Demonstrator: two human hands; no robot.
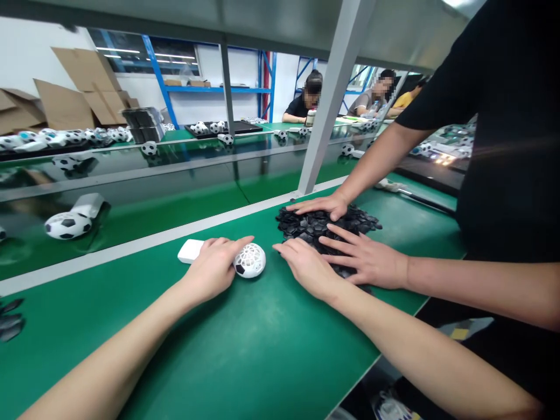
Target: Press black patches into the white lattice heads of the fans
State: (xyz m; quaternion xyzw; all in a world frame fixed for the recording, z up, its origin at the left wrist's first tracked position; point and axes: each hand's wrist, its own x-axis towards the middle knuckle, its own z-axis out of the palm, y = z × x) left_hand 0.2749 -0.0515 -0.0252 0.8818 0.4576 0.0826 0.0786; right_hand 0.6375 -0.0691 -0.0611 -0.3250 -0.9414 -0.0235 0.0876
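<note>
My left hand (214,265) is closed around a white handheld gadget that lies on the green table. Its round head (250,261) is patterned like a football, with an open white lattice on top and a black patch low on its left side. The white handle end (189,251) sticks out beyond my fingers. My right hand (308,265) is at the near left edge of a pile of small black flat pieces (289,221). Its fingers are pressed together and curved down; whatever is under them is hidden.
A co-worker in black at the right has one hand (321,205) on the pile and the other hand (367,256) beside mine. A grey post (326,105) rises behind the pile. Football gadgets (70,224) lie on the conveyor (210,201). More black pieces (11,321) sit far left.
</note>
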